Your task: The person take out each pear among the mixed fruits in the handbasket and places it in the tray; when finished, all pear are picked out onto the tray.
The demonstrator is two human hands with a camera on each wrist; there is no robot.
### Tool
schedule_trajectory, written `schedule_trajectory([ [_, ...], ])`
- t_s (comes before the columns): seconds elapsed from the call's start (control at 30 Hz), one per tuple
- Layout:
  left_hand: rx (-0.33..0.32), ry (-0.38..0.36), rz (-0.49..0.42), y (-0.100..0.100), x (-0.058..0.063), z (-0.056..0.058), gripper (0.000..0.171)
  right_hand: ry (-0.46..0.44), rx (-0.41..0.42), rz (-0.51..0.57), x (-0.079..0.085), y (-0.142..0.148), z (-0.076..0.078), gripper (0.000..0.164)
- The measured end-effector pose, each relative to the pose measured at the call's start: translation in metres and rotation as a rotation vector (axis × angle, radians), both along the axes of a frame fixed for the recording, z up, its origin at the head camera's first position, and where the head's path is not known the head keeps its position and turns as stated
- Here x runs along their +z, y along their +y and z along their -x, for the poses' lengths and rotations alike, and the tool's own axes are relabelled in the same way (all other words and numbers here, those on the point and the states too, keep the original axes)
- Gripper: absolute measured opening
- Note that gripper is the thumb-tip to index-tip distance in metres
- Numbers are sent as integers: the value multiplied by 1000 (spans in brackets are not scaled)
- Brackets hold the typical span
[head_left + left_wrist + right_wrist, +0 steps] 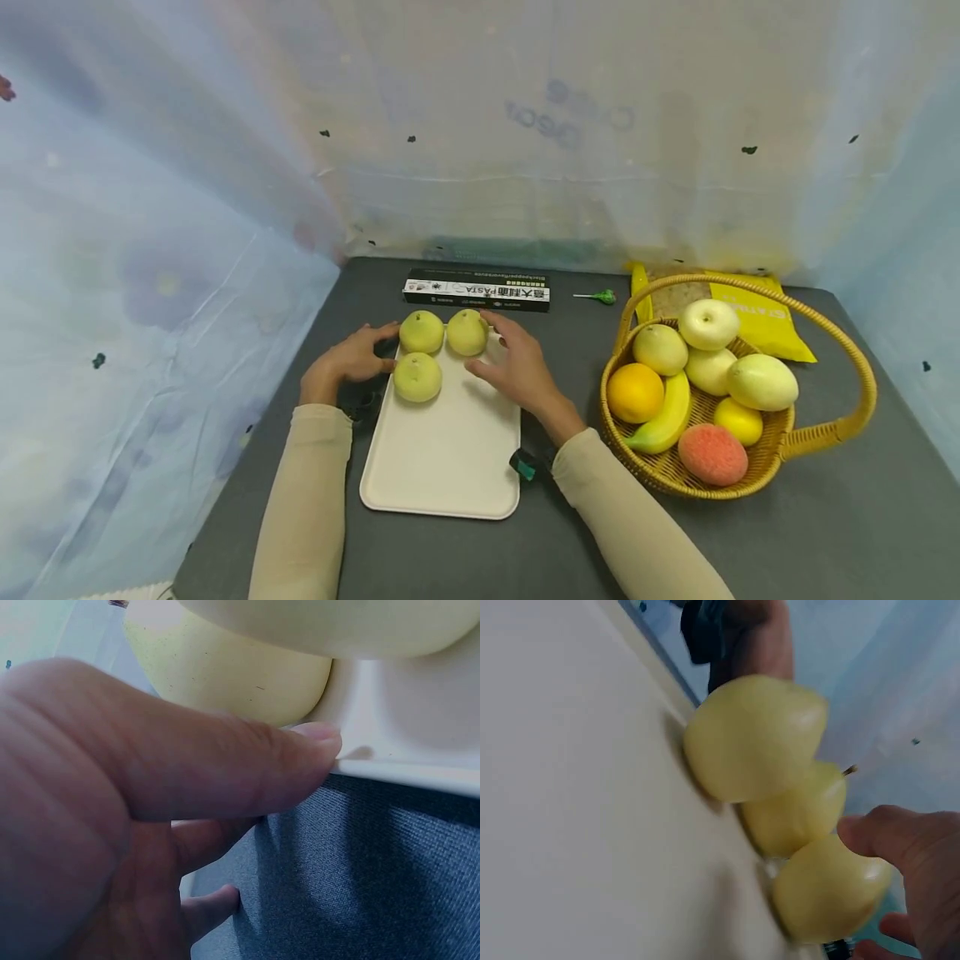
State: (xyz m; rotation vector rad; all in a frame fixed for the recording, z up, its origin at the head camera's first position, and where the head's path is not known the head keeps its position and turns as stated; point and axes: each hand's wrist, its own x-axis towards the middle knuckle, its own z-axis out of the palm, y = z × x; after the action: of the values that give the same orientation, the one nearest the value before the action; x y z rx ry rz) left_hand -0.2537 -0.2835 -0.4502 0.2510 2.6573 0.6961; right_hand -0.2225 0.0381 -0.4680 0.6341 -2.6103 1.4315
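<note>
Three yellow-green pears sit at the far end of a white tray [450, 467]: a far-left pear [422, 332], a far-right pear [467, 332] and a nearer pear [417, 377]. My left hand [356, 353] is at the tray's left edge, beside the two left pears. In the left wrist view its thumb [247, 765] lies extended by the tray rim, gripping nothing. My right hand [521, 367] is around the right side of the far-right pear, thumb and fingers spread apart. Whether its fingertips touch that pear is hard to tell.
A wicker basket [787, 446] with a tall handle stands at the right, holding several fruits, among them a banana [667, 417] and an orange [635, 392]. Behind it lies a yellow packet [772, 329]. A black pasta box [476, 290] and a green-wrapped lollipop [603, 297] lie beyond the tray.
</note>
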Motion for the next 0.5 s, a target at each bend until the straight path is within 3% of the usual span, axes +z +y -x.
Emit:
schedule_trajectory([
  [0.13,-8,3,-4,-1,1,1,84,22,60,7,25,27,-27,82],
  [0.33,-19,-4,-19,0,0,0,83,145,107,-60,63,78,-73,80],
  [0.5,-20,11,-23,0,1,-1,82,263,16,-186,94,134,-95,77],
])
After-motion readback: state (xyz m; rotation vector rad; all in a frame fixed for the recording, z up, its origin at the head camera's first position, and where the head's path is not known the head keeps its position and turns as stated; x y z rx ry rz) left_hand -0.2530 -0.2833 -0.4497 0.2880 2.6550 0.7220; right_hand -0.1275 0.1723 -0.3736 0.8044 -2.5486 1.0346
